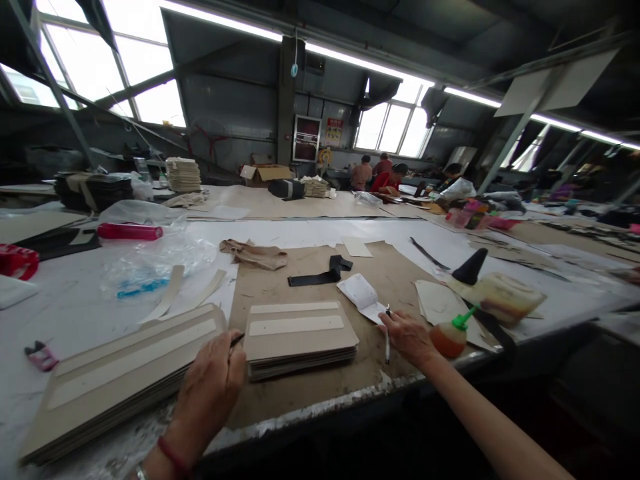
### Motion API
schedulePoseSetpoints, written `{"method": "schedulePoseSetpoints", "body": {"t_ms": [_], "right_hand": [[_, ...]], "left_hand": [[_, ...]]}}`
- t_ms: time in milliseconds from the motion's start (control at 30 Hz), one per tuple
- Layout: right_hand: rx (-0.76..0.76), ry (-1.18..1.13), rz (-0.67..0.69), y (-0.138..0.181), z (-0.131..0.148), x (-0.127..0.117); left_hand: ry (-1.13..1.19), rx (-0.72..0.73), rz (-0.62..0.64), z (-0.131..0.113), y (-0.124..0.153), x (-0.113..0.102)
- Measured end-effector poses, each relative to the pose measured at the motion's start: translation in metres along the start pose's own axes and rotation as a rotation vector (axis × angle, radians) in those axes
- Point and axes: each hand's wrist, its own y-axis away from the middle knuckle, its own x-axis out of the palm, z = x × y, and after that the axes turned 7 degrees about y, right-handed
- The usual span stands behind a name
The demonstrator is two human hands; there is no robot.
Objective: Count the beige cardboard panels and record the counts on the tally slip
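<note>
My left hand is closed at the near edge, between two stacks of card pieces. A thin dark stick-like object pokes out from its fingers; its kind is unclear. The larger stack of beige card lies to the left, and a smaller card stack to the right, each topped with pale strips. My right hand is closed on a white pen with a dark end. Its fingertips meet the lower corner of a small open notebook.
A squeeze bottle with a green nozzle and a glue-stained container stand at the right. Black strap, beige cloth and pink thread clippers lie on the table. Plastic bags sit at left. People work farther back.
</note>
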Motion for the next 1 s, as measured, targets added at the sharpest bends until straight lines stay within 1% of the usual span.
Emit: {"method": "schedulePoseSetpoints", "body": {"t_ms": [100,233,300,400,467,533,633,700,733,767,833,867,900,933,1000], "right_hand": [[0.016,-0.049,-0.011,0.002,0.001,0.000],[-0.035,-0.083,0.021,-0.012,0.001,-0.006],[-0.093,-0.065,0.041,-0.029,0.002,-0.010],[-0.180,-0.023,0.044,-0.065,0.010,-0.013],[-0.225,-0.013,0.055,-0.092,0.018,-0.010],[-0.267,-0.031,0.104,-0.114,0.027,-0.004],[-0.315,-0.065,0.182,-0.134,0.039,0.004],[-0.303,-0.087,0.199,-0.134,0.044,0.003],[-0.257,-0.118,0.203,-0.130,0.047,0.000],[-0.180,-0.170,0.208,-0.124,0.049,-0.004],[0.030,-0.343,0.262,-0.109,0.054,-0.014],[0.133,-0.444,0.317,-0.100,0.057,-0.019],[0.206,-0.534,0.385,-0.092,0.059,-0.023],[0.247,-0.609,0.458,-0.085,0.062,-0.027],[0.261,-0.706,0.577,-0.076,0.066,-0.032]], "left_hand": [[-0.081,-0.024,0.091,0.002,-0.043,0.004],[-0.287,-0.039,0.287,0.011,-0.094,0.015],[-0.318,-0.060,0.335,0.018,-0.113,0.022],[-0.341,-0.072,0.384,0.028,-0.134,0.034],[-0.353,-0.078,0.415,0.035,-0.144,0.044],[-0.355,-0.088,0.440,0.043,-0.152,0.055],[-0.336,-0.125,0.479,0.053,-0.158,0.069],[-0.312,-0.162,0.481,0.055,-0.158,0.072],[-0.296,-0.186,0.471,0.054,-0.155,0.070],[-0.277,-0.208,0.459,0.052,-0.151,0.067],[-0.223,-0.260,0.458,0.046,-0.137,0.057],[-0.163,-0.305,0.477,0.043,-0.129,0.051],[-0.068,-0.371,0.506,0.039,-0.119,0.046],[0.057,-0.432,0.542,0.036,-0.109,0.042],[0.347,-0.535,0.589,0.028,-0.090,0.037]]}}
